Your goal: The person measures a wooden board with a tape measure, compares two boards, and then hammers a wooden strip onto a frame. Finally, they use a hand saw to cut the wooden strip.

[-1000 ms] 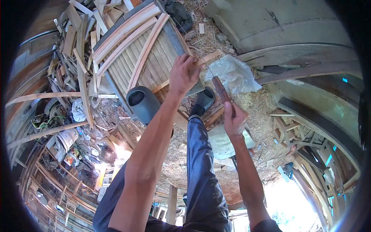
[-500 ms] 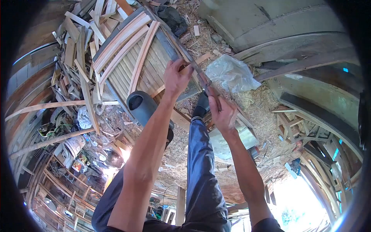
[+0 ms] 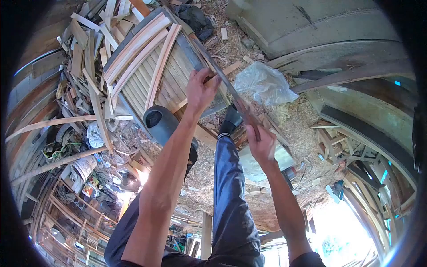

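Observation:
My left hand (image 3: 201, 91) is closed round a small light wooden piece (image 3: 212, 82), at the edge of the slatted wooden panel (image 3: 178, 69). My right hand (image 3: 261, 143) is wrapped round the handle of a saw (image 3: 231, 90), whose long narrow blade runs up and left past my left fingertips. Where the blade meets the wood is too small to tell. Curved wooden strips (image 3: 138, 46) lie across the panel left of my left hand.
Scrap wood (image 3: 91, 62) is heaped at the left. A clear plastic bag (image 3: 265, 84) lies right of the saw. My dark shoe (image 3: 162, 125) rests by the panel's lower edge. Wooden frames (image 3: 331, 141) stand at the right, and a dark bag (image 3: 195, 20) is at the top.
My right hand has moved down and slightly right with the saw, showing more of its blade near my left hand. My left hand has barely moved.

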`<state>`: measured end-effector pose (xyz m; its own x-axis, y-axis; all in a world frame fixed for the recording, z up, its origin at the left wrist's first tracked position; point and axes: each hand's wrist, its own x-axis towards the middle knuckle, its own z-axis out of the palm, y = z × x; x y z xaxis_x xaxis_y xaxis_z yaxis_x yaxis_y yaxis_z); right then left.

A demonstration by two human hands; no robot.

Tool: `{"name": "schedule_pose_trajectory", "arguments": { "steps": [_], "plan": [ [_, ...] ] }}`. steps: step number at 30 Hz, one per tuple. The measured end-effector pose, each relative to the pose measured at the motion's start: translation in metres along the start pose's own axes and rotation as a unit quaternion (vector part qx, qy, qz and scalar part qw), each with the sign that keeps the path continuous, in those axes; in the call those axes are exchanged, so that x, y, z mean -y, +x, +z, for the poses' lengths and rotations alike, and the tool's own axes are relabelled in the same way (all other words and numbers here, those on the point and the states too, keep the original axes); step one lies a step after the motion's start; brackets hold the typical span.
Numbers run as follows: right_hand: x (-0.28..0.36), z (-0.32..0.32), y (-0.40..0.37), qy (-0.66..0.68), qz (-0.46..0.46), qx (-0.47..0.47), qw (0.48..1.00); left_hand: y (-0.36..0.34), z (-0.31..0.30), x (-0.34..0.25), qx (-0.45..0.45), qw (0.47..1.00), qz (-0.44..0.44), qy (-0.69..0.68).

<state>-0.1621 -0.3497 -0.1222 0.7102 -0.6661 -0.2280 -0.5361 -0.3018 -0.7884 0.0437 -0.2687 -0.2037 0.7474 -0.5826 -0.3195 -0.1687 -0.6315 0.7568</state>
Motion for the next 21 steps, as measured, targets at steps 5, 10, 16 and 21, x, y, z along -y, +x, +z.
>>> {"name": "schedule_pose_trajectory", "arguments": {
  "steps": [5,10,16,21],
  "plan": [
    [-0.006,0.014,0.025,-0.052,-0.005,0.06,0.997,0.0,0.003,0.003,-0.013,1.0,0.017,-0.011],
    [-0.012,-0.015,-0.026,-0.009,0.053,0.047,0.997,0.003,0.0,-0.003,-0.02,0.998,0.044,0.026],
    [-0.005,0.006,0.016,0.006,-0.017,0.026,1.0,0.002,0.003,-0.001,-0.029,0.998,0.045,0.022],
    [-0.011,-0.001,0.005,-0.029,0.026,0.067,0.997,-0.001,0.002,-0.001,-0.029,0.999,0.026,-0.008]
  ]
}}
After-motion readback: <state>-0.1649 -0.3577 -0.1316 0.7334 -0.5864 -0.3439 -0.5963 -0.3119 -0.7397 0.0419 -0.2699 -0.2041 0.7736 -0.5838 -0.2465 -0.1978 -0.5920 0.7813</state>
